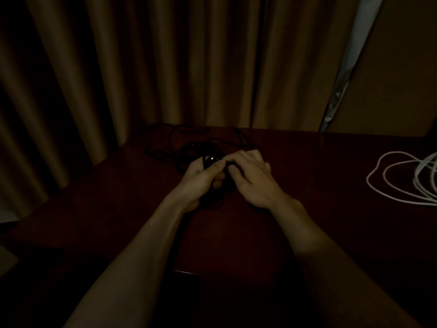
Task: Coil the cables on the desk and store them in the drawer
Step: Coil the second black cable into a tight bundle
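My left hand [201, 177] grips the half-wound black cable [209, 162]. My right hand [250, 175] curls beside it, and I cannot tell if it pinches. The white cable [399, 178] lies loose; I judge both are not stored yet.

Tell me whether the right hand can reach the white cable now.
Probably yes. Only bare desk lies between the right hand and the white cable on its right; the hand is busy at the black cable, though.

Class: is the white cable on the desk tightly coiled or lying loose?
Loose: the white cable sprawls in wide, uneven loops on the desk.
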